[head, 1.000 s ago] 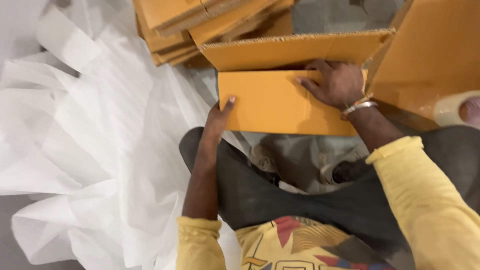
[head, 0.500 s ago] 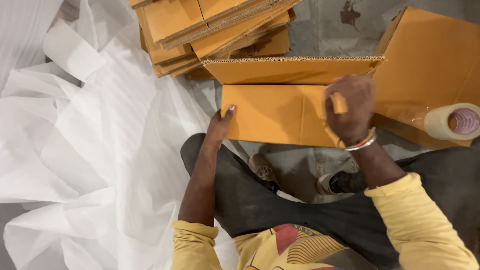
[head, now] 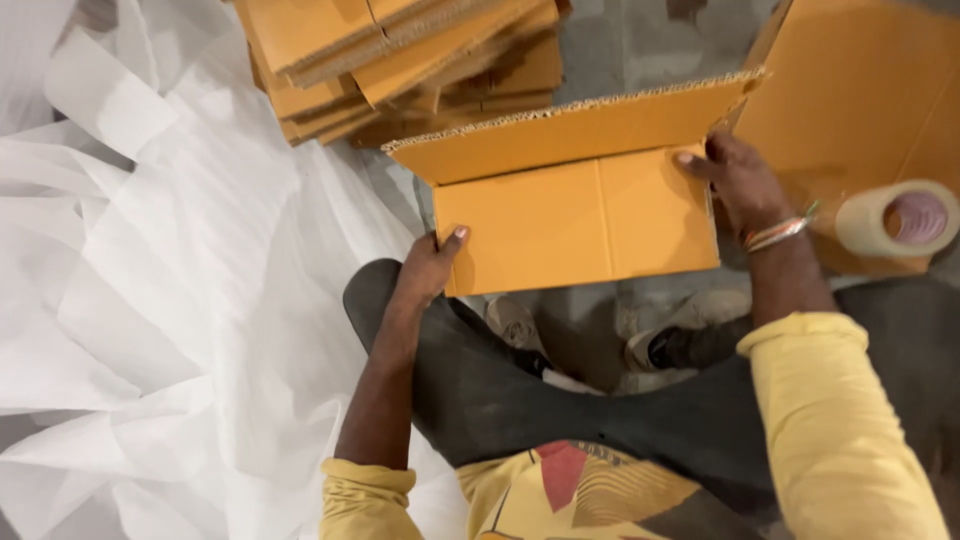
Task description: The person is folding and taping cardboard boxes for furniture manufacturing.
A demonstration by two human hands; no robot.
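View from above of a seated person folding a cardboard box point(head: 575, 215). The box, of orange-brown corrugated board, lies in front of the knees, above the person's shoes point(head: 520, 325) on the grey floor; two lower flaps are folded flat and meet at a seam near the middle, while a long upper flap stands raised, its fluted edge showing. The flaps hide the box's inside. The left hand point(head: 430, 265) grips the lower left corner of the box, thumb laid on the flap face and the other fingers behind the edge, so the hand is closed on the cardboard; the forearm runs straight down toward a rolled yellow sleeve. The right hand point(head: 735, 180) presses on the upper right corner of the right flap, fingers spread and curled over its edge, wrist bent and bearing thin bangles. Just right of this wrist lies a roll of tape point(head: 895, 218), resting against a large sheet of cardboard point(head: 860, 90). Behind the box is a stack of flattened boxes point(head: 400, 60). Crumpled white wrapping sheets point(head: 150, 270) cover the floor to the left.
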